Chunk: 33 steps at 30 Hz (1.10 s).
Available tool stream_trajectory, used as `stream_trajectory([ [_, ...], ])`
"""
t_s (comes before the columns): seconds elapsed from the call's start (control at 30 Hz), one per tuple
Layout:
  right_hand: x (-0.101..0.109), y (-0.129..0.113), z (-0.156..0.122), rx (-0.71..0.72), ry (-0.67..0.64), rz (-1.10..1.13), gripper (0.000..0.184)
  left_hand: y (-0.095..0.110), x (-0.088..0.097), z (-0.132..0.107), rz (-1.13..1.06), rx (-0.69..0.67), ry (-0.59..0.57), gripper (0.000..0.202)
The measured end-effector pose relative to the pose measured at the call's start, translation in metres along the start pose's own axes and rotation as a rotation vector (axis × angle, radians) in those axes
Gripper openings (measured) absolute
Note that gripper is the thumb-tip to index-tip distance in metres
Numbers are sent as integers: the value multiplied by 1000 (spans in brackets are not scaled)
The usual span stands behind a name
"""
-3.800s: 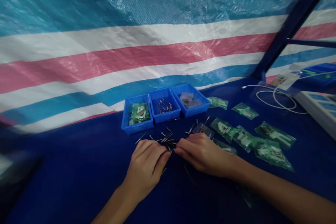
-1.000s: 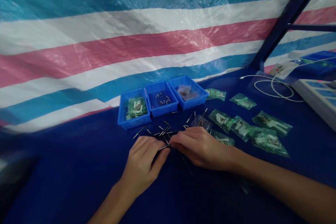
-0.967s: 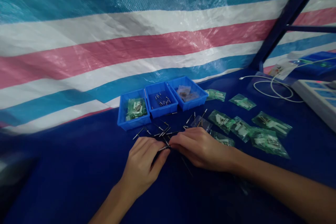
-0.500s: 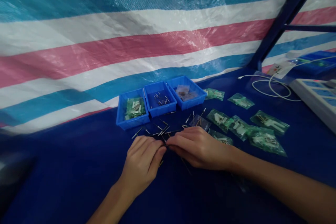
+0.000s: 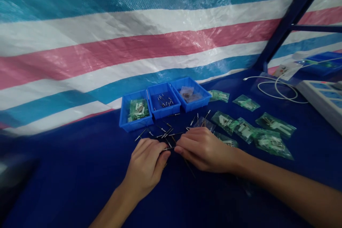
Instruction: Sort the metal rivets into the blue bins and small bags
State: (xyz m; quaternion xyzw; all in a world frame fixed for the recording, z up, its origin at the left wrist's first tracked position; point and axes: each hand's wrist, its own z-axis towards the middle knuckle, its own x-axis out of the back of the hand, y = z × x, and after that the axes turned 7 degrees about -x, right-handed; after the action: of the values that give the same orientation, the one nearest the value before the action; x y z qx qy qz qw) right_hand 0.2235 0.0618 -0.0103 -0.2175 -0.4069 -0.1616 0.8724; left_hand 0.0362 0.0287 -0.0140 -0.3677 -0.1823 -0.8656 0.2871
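Between the fingertips of both hands stretches a thin metal rod point(image 5: 169, 148), held roughly level. One end is pinched by my left hand point(image 5: 146, 164), thumb against the index finger. My right hand point(image 5: 204, 149) is closed at the other end, its fingertips together; most of its fingers are hidden behind the back of the hand. Just beyond the fingertips, several loose thin rods point(image 5: 167, 132) with dark and silvery parts lie scattered on the blue table point(image 5: 66, 171). What these small rods are I cannot make out.
Behind the rods stand a blue bin of green packets point(image 5: 124, 114), a bin with loose rods point(image 5: 162, 114) and a bin with clear bags point(image 5: 196, 104). Several green packets point(image 5: 271, 142) lie to the right. A white cable point(image 5: 276, 94) and a power strip point(image 5: 320, 103) are farther right.
The hands have drawn slightly apart, so more of the thin rod shows between the fingertips. The bins and packets have kept their places.
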Motion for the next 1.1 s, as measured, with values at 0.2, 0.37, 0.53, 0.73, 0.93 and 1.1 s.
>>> stream_trajectory([
  [0.2, 1, 0, 0, -7, 19, 34, 33, 1, 0, 2, -4, -15, -10, 30],
  [0.37, 2, -1, 0, 1, -18, 39, 37, 0, 0, 0, 2, 12, 0, 30],
  [0.53, 1, 0, -1, -30, -28, 25, 41, -1, -1, -2, -3, 11, 6, 25],
  [0.73, -1, 1, -1, -9, 13, -1, 39, -1, -1, 1, -27, -26, -17, 30],
  [0.93, -4, 1, -1, -19, 52, -45, 45, -1, -1, 0, -27, -27, -28, 30],
  [1.1, -3, 2, -1, -27, 69, -47, 44, -1, -1, -1, -28, -20, -26, 24],
])
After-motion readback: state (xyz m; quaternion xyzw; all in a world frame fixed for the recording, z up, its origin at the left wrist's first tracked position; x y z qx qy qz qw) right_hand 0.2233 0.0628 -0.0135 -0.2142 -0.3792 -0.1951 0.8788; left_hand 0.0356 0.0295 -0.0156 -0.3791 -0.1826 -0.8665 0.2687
